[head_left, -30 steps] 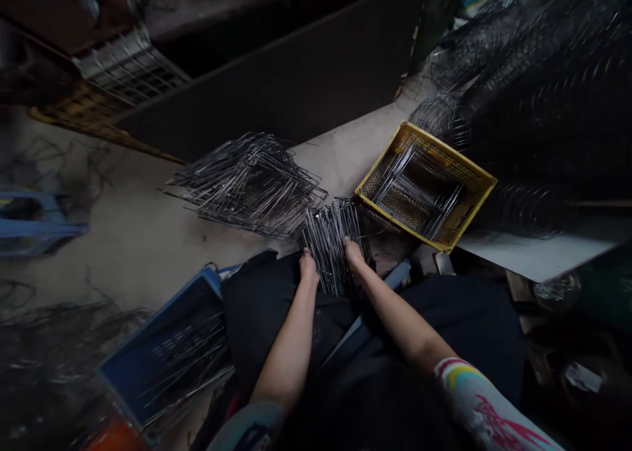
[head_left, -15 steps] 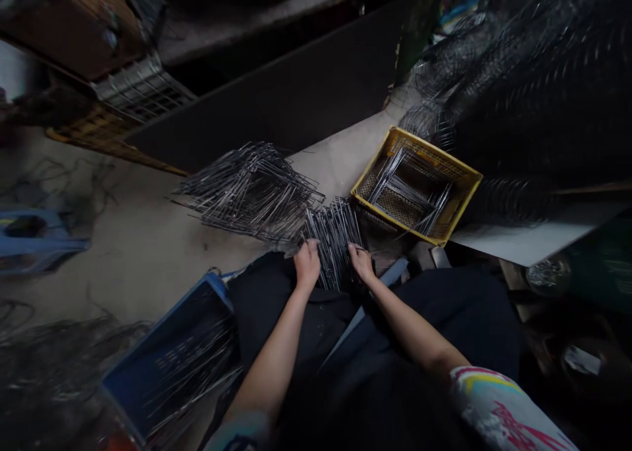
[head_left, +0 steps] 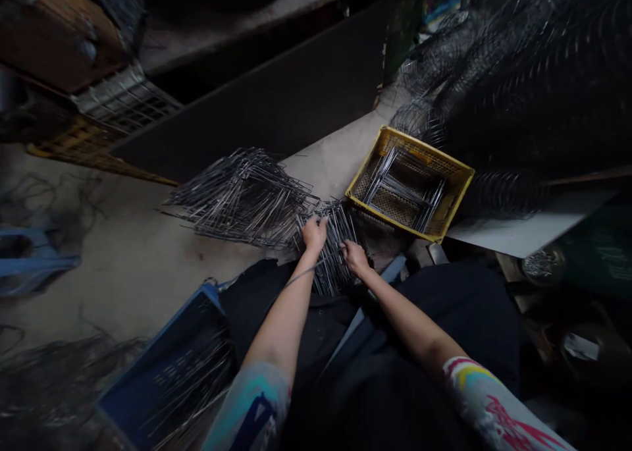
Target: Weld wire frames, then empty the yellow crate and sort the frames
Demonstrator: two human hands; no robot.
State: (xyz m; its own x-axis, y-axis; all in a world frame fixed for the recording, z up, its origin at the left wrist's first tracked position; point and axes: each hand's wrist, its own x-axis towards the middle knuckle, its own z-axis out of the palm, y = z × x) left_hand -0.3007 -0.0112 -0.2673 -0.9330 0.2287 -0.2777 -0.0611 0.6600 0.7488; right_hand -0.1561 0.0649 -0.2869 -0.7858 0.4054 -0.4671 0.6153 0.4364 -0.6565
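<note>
A bundle of thin dark metal wire frames (head_left: 340, 227) stands close in front of my lap, between my two hands. My left hand (head_left: 314, 232) is over the bundle's upper left part, its fingers curled; what they hold is hidden. At the bundle's right side my right hand (head_left: 354, 257) pinches a thin, dark wire (head_left: 309, 273). This wire slants down to the left, crossing in front of my left forearm. Just left of the bundle, a larger heap of similar wire frames (head_left: 241, 197) lies on the floor.
A yellow crate (head_left: 457, 209) with several wire frames stands right of the bundle. At lower left, a blue crate (head_left: 143, 378) holds loose rods. Wire coils (head_left: 429, 76) crowd the upper right. A dark panel (head_left: 266, 102) runs behind the heap, and a blue stool-like object (head_left: 44, 261) stands far left.
My left hand has moved from the bundle's left side up onto its upper part. A thin wire now stretches from my right hand across my left forearm. The view has shifted slightly.
</note>
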